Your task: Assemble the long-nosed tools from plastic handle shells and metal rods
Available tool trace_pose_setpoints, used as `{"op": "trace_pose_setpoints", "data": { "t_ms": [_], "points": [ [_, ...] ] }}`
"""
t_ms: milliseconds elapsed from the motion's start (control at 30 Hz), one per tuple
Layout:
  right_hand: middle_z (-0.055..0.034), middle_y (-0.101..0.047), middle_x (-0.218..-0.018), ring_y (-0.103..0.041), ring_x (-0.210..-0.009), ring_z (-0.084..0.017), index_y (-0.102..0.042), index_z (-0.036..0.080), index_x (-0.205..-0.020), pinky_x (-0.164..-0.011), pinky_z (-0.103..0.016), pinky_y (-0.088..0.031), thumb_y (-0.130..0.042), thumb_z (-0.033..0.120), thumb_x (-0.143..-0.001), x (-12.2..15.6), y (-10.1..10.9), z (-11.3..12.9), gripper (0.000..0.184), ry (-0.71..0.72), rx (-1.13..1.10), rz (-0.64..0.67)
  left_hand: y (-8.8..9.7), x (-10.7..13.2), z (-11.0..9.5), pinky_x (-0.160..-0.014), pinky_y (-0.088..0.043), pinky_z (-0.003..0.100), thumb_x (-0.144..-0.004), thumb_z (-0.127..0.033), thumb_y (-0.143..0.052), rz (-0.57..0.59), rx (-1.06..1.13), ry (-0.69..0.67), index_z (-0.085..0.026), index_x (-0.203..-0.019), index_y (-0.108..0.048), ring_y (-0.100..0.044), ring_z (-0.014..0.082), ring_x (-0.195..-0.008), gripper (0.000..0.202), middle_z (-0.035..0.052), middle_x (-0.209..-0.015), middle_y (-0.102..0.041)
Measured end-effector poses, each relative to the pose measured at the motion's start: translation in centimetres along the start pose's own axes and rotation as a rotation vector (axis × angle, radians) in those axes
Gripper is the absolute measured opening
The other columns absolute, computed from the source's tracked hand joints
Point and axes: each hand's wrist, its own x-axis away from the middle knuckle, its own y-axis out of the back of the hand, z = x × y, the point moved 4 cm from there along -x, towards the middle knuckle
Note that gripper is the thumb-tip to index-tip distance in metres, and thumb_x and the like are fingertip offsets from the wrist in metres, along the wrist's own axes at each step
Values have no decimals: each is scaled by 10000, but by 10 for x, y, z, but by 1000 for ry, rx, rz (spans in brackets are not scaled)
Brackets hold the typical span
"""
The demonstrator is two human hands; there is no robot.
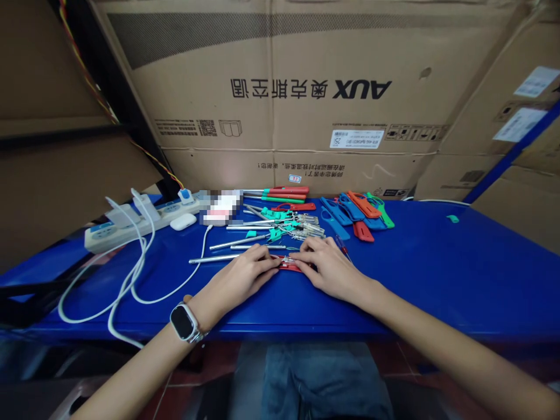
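My left hand [251, 271] and my right hand [326, 267] meet at the table's front middle, fingers bent in a pinch at both ends of a red plastic handle shell [289, 266]. Small clear and metal parts lie in the shell, partly hidden by my fingertips. A thin metal tube [212, 259] runs out to the left, past my left hand. Just beyond my hands are more metal tubes [238, 242], several teal plastic pieces [284, 216] and clear parts with thin wires [308, 224]. The pieces look like parts of long-nozzle lighters.
Blue, orange, red and green handle shells [350, 210] are heaped at back right. Red- and green-handled rods [286, 192] lie by the cardboard box [306, 46]. A power strip [102, 234], white cables [140, 268], a white case [182, 221] and a blurred phone [222, 208] stand left.
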Motion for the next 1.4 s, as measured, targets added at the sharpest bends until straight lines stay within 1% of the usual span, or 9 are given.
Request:
{"op": "trace_pose_setpoints", "data": {
  "t_ms": [167,300,500,667,800,900,1000,1167,1400],
  "points": [
    [-65,-634,-968,-553,-937,-191,-727,248,-1136,-800,-340,-276,-500,284,-998,-5,2,-1,268,22,40,52,3,0,-1,-873,-519,354,-1008,-269,-472,-25,30,-18,-182,-1135,-667,-590,203,-956,248,75,-1006,-619],
    [-56,-634,-948,-555,-936,-192,-732,268,-1126,-777,-328,-248,-522,265,-987,-11,5,-4,252,70,70,81,11,-5,8,-925,-488,388,-997,-267,-489,-148,65,24,-177,-1115,-648,-567,221,-1027,218,93,-1091,-613],
    [-56,-630,-929,-552,-904,-184,-732,267,-1135,-755,-322,-240,-544,271,-979,-17,11,-14,245,93,93,159,10,-21,25,-795,-496,310,-946,-155,-546,49,142,121,-192,-998,-709,-615,197,-881,175,60,-953,-654],
    [-65,-629,-984,-576,-914,-191,-719,268,-1160,-775,-325,-315,-530,292,-977,-19,12,-14,264,93,83,159,7,-21,27,-779,-479,288,-933,-156,-575,-1,202,154,-180,-963,-720,-619,181,-836,150,58,-928,-655],
    [-75,-642,-1114,-613,-933,-194,-683,240,-1188,-745,-293,-396,-552,353,-952,-32,8,-3,293,13,-13,58,2,-18,26,-756,-465,273,-929,-161,-585,-59,230,133,-172,-926,-711,-619,177,-838,127,47,-904,-645],
    [-38,-704,-949,-629,-867,-188,-728,216,-954,-715,-275,-399,-622,255,-884,-46,-2,4,133,-12,-53,90,0,-17,27,-719,-455,266,-927,-167,-590,-80,227,138,-169,-903,-714,-611,169,-795,126,42,-867,-631],
    [-14,-719,-814,-628,-766,-157,-724,197,-820,-679,-254,-388,-611,153,-840,-54,-9,3,123,-32,-130,118,0,-17,26,-701,-453,263,-930,-176,-585,-88,218,128,-174,-909,-717,-609,166,-775,134,42,-857,-634],
    [2,-724,-772,-617,-706,-142,-720,200,-776,-639,-248,-373,-606,133,-806,-52,-9,-1,136,-83,-183,67,8,-11,25,-713,-467,273,-949,-210,-547,-87,200,130,-174,-903,-707,-622,174,-787,170,47,-857,-655],
    [22,-725,-726,-632,-689,-141,-739,223,-727,-581,-242,-357,-645,133,-749,-54,-11,-4,131,-228,-208,94,13,-2,32,-757,-495,281,-954,-233,-531,-59,170,86,-179,-918,-715,-634,177,-824,195,60,-895,-676]
  ]
}}
